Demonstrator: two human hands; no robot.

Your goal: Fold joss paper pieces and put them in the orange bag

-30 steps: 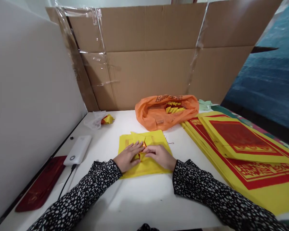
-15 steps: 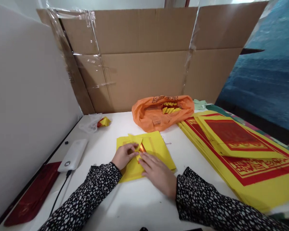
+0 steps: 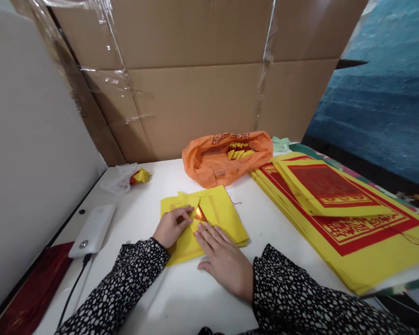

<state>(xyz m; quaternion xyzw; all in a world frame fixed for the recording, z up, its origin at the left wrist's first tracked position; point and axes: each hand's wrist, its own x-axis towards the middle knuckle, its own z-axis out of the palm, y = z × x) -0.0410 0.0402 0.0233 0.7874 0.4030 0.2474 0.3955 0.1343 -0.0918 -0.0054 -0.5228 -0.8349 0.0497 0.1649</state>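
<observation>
My left hand (image 3: 172,228) is curled at the left side of a partly folded piece of thin yellow paper with a shiny orange foil patch (image 3: 188,199); thumb and fingertips are drawn close together on it, though I cannot tell whether they truly pinch an edge. My right hand (image 3: 226,260) lies palm down, fingers extended and slightly spread, their tips on the paper's lower right part. The piece sits between my hands on a flat stack of square yellow paper sheets (image 3: 223,201).

As I judge it, the folding is only partway: slanting folds are in, with a flap sticking out beyond my left fingertips, but a triangle of foil shows and the piece lies flat, without raised shape. The stack beneath has unfolded sheets left in it.

Beyond both hands, a crumpled orange plastic bag (image 3: 212,172) holds pointed red and yellow folded paper pieces (image 3: 241,154), which look finished. Past my left hand, a similar red-and-yellow folded piece (image 3: 141,176) lies by a clear plastic bag (image 3: 116,180). To the right of my right hand are large yellow sheets with red printing (image 3: 366,260).
</observation>
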